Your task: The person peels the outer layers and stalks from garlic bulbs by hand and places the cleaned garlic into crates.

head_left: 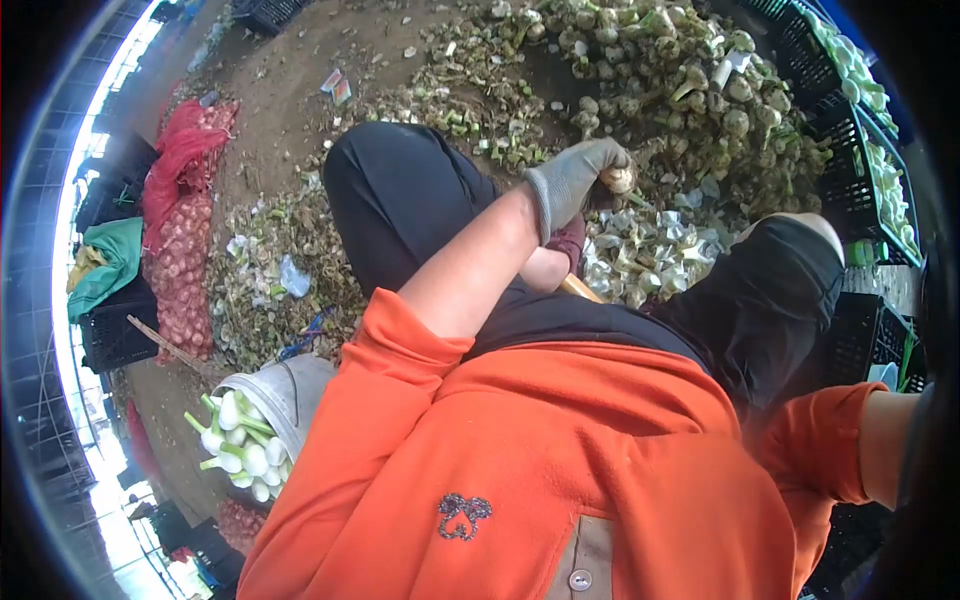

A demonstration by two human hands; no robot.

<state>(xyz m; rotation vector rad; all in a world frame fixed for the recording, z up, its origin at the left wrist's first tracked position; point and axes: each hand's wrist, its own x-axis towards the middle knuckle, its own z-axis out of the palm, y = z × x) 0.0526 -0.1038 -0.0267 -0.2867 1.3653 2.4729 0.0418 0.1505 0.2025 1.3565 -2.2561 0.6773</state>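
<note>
My left hand (pixel 582 180) wears a grey knit glove, and its fingers are closed around a garlic bulb (pixel 620 181). Under it lies a heap of pale trimmed garlic stems and skins (pixel 645 255), between my legs. A dark maroon shape (pixel 570 243) and a light wooden-looking piece (pixel 580 289) show just below the wrist; I cannot tell exactly what they are. My right forearm (pixel 890 445) stretches out to the right edge. There a dark grey patch, perhaps a glove cuff (pixel 914 450), fades into shadow, and the fingers are hidden.
Untrimmed garlic bulbs (pixel 690 80) are heaped ahead. Black crates (pixel 850 170) with pale bulbs line the right. On the left stand a white bucket (pixel 300 390) of clean white bulbs with green stems and a red net sack (pixel 183 270). Garlic trimmings (pixel 270 260) cover much ground.
</note>
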